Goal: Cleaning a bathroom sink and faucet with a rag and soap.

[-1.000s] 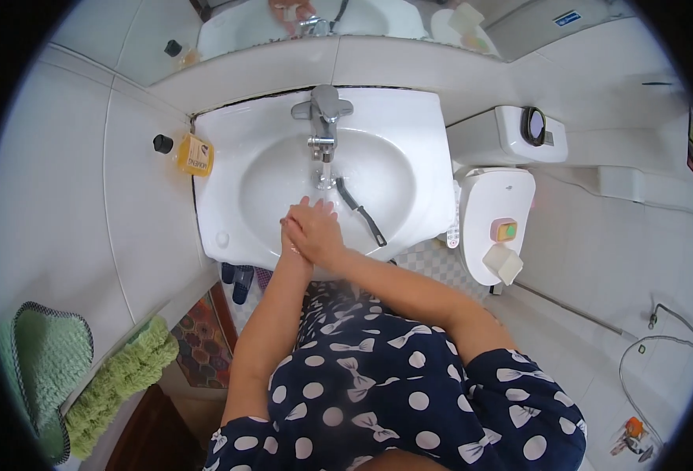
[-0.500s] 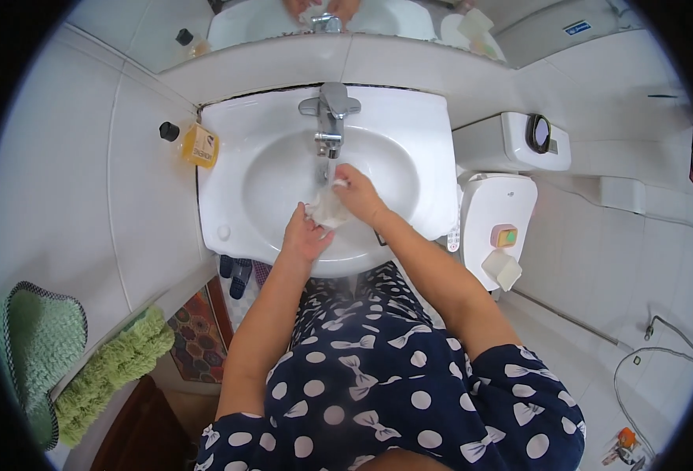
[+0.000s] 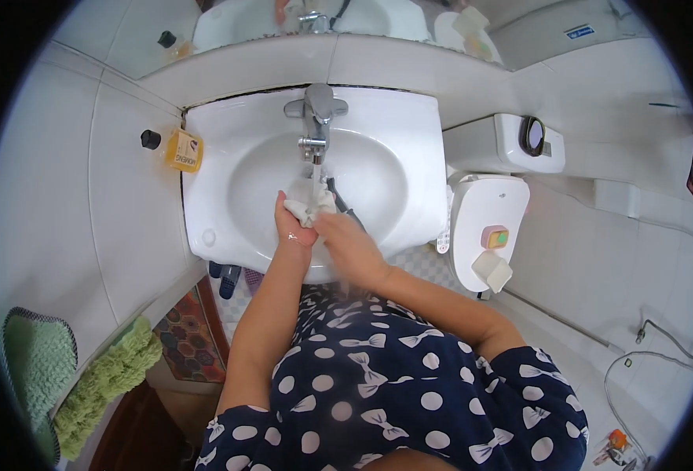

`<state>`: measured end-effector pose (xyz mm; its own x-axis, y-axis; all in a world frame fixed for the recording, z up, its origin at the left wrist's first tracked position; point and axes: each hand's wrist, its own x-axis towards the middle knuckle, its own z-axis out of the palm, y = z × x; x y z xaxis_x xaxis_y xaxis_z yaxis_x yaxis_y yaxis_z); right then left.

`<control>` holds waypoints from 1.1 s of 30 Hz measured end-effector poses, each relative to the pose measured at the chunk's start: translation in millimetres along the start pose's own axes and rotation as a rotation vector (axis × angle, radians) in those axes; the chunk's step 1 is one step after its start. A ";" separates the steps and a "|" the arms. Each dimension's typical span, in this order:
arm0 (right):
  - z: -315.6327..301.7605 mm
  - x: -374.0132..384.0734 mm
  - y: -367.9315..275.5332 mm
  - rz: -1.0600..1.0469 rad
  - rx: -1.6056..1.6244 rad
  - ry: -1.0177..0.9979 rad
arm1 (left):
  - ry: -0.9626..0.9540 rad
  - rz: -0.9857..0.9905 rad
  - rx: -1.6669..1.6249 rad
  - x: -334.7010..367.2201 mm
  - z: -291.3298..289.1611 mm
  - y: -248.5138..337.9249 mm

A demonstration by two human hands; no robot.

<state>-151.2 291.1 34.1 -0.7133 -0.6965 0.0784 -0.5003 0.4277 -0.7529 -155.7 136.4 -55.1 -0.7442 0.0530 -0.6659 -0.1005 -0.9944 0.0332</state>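
White cloth [image 3: 309,202] bunched in the basin of the white sink [image 3: 409,165], under the faucet [image 3: 316,118] — crumpled, no clear long axis, no telling which way it points. Gripped from the left by the left hand [image 3: 290,228], fingers curled around its lower edge; right hand [image 3: 348,242] pressed against it from the right, fingers closed over the wad. Open basin on both sides — sink rim near the wrists, toilet [image 3: 488,220] just beside the sink's right edge, amber bottle [image 3: 180,149] on the left ledge.
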 end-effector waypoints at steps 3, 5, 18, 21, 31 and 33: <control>-1.3 6.8 30.7 0.178 -0.037 0.140 | -0.002 0.002 -0.042 2.5 4.6 -11.3; -1.1 16.8 41.2 0.274 -0.036 0.188 | -0.001 0.022 -0.069 1.0 3.8 -15.5; 29.4 72.4 80.3 0.812 0.677 0.180 | 0.021 -0.037 0.036 -14.4 -8.0 -5.4; 43.6 75.1 76.1 0.679 0.529 0.173 | 0.135 -0.076 0.261 -16.3 -3.5 -11.4; 36.3 77.4 31.7 0.158 0.040 0.016 | 0.050 0.057 0.054 -12.8 1.3 -22.2; 32.7 83.3 52.9 0.143 -0.110 0.002 | 0.111 0.024 0.155 -15.2 3.2 -23.4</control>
<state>-221.1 236.9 -20.6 -0.7819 -0.6230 -0.0233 -0.4440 0.5827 -0.6807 -144.1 159.1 -43.3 -0.6708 0.0100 -0.7416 -0.1902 -0.9688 0.1589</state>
